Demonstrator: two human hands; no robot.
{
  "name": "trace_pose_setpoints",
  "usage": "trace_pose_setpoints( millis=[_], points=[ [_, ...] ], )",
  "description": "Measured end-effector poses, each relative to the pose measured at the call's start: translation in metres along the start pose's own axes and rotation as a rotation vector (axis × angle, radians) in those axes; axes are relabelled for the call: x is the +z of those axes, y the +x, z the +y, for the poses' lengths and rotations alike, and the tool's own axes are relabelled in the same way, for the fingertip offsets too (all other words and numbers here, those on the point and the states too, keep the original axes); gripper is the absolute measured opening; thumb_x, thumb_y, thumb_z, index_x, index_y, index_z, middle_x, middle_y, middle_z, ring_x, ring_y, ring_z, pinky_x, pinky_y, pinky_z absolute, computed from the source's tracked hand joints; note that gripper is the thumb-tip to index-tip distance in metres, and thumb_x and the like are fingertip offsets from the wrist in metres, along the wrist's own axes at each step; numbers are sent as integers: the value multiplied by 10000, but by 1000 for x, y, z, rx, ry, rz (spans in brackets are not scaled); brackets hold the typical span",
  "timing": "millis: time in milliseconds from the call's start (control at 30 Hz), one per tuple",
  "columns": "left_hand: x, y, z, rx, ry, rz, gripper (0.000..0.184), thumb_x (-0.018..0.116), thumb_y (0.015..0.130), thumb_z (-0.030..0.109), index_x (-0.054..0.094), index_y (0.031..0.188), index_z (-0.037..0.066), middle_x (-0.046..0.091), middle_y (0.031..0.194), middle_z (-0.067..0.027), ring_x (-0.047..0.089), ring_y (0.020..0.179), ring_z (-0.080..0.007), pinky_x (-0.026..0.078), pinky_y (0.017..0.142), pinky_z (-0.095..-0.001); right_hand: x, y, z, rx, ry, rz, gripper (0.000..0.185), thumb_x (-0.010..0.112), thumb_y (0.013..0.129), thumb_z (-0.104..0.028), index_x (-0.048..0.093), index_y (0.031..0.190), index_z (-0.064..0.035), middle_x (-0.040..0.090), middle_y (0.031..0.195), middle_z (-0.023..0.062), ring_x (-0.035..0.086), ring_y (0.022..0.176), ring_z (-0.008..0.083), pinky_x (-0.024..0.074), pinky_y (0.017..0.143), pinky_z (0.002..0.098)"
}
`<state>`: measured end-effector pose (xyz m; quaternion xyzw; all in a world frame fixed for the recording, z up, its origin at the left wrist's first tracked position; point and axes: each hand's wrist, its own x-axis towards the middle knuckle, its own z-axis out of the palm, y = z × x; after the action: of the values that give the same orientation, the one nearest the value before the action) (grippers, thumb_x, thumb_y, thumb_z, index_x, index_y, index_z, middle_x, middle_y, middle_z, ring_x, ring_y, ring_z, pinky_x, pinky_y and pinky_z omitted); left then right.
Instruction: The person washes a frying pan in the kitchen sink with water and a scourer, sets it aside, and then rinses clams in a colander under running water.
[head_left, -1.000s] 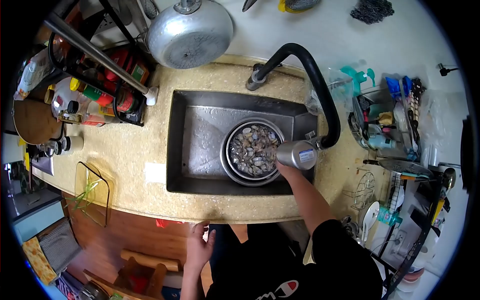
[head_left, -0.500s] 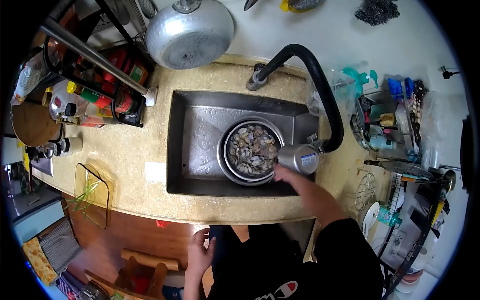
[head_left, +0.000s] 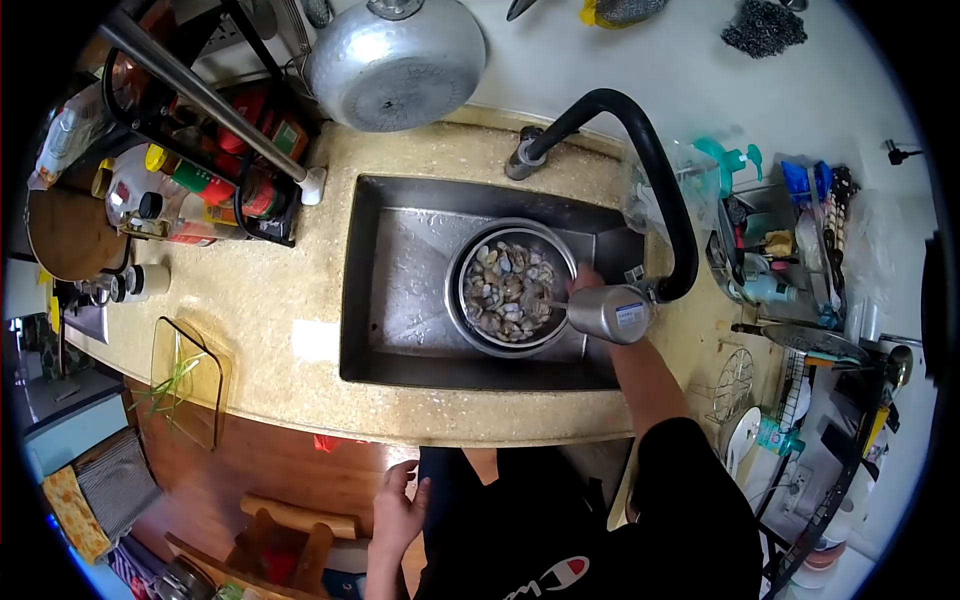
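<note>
The clam bowl point(head_left: 502, 343) lies nine o'clock from my nearer right hand point(head_left: 586, 278), whose grip I can't tell. My left hand point(head_left: 400, 510) hangs empty, fingers loose.

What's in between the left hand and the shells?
In the head view, going from the left hand to the shells, you mainly cross the counter's front strip, the sink's near wall and the metal bowl's rim.
</note>
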<state>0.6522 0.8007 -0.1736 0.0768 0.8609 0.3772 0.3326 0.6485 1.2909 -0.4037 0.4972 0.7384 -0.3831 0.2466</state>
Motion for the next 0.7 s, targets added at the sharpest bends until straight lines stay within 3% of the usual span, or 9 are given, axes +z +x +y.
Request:
trace_pose_setpoints(
  millis=[100, 167, 233, 367, 433, 567, 633, 700],
  points=[
    [2, -1, -8, -21, 15, 19, 311, 682, 859, 114, 593, 1135, 0, 639, 1041, -202, 657, 877, -314, 533, 702, -384, 19, -35, -14, 17, -141, 45, 302, 476, 980, -300, 568, 1016, -15, 667, 790, 197, 650, 621, 325, 508, 524, 439],
    [3, -2, -8, -18, 0, 15, 316, 683, 857, 112, 592, 1139, 3, 643, 1025, -197, 656, 882, -313, 530, 703, -385, 60, -63, 11, 139, 29, -194, 312, 465, 990, -309, 585, 957, -23, 666, 752, 193, 632, 539, 297, 488, 440, 416],
    [4, -5, -11, -34, -41, 6, 315, 682, 856, 113, 593, 1138, 5, 645, 1009, -197, 653, 878, -318, 529, 710, -388, 71, -46, 25, 256, 151, -290, 334, 430, 1006, -320, 590, 909, -43, 618, 636, 148, 577, 431, 237, 419, 346, 362],
    [8, -6, -17, 5, -14, -2, 310, 678, 855, 117, 594, 1131, 3, 647, 997, -203, 653, 878, -329, 526, 728, -398, 0, -1, -1, -116, -64, 18, 272, 482, 959, -294, 577, 1001, -43, 605, 807, 171, 567, 652, 286, 419, 549, 402],
    [7, -5, -16, -24, -2, 1, 308, 676, 856, 119, 594, 1128, 1, 647, 1002, -204, 654, 883, -333, 526, 738, -401, 10, 2, -8, -222, -232, 302, 270, 508, 936, -281, 570, 1048, -43, 599, 893, 182, 563, 762, 311, 419, 651, 422],
    [9, 2, -12, 33, -39, 4, 306, 675, 859, 118, 591, 1127, -2, 650, 1007, -198, 656, 884, -331, 526, 742, -397, 43, -33, 37, -819, -320, 671, 328, 560, 889, -255, 556, 1140, -43, 586, 1065, 204, 554, 983, 360, 418, 854, 462],
    [10, 6, -10, 67, -34, 3, 300, 669, 864, 116, 588, 1129, 1, 648, 1006, -201, 659, 879, -330, 525, 739, -399, 44, -39, 44, -913, -310, 720, 379, 586, 866, -242, 549, 1186, -43, 580, 1150, 215, 549, 1093, 385, 418, 956, 482],
    [8, 11, -6, 76, -12, -6, 299, 667, 867, 116, 586, 1130, 1, 648, 1007, -203, 659, 880, -332, 524, 743, -402, 47, -44, 38, -795, -313, 677, 328, 575, 849, -231, 597, 1097, -16, 605, 1100, 248, 585, 1036, 405, 444, 914, 487]
  ],
)
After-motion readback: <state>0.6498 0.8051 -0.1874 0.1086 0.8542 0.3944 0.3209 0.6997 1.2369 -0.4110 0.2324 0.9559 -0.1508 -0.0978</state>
